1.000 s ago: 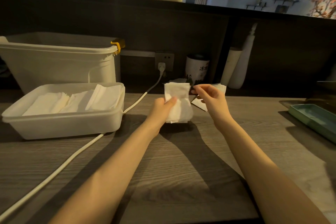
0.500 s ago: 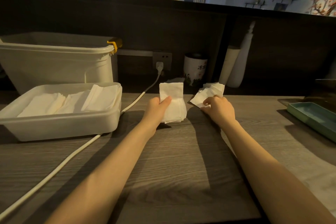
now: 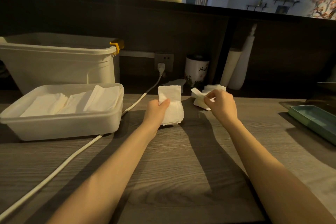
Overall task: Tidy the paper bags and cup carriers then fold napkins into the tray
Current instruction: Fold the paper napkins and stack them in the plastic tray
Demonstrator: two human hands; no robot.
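Left hand point(image 3: 157, 109) grips folded napkins point(image 3: 171, 104) upright | right hand point(image 3: 221, 104) pinches a loose napkin point(image 3: 198, 96) | tray point(image 3: 60, 127) lies left, nearer the left hand.

Dim, warm light falls from above and behind the viewer, so both forearms throw long dark shadows forward across the counter point(image 3: 181, 160). The back panel sits in deep shade. Wide-angle bending curves the edges. The far room looks bluish, soft and slightly blurred.
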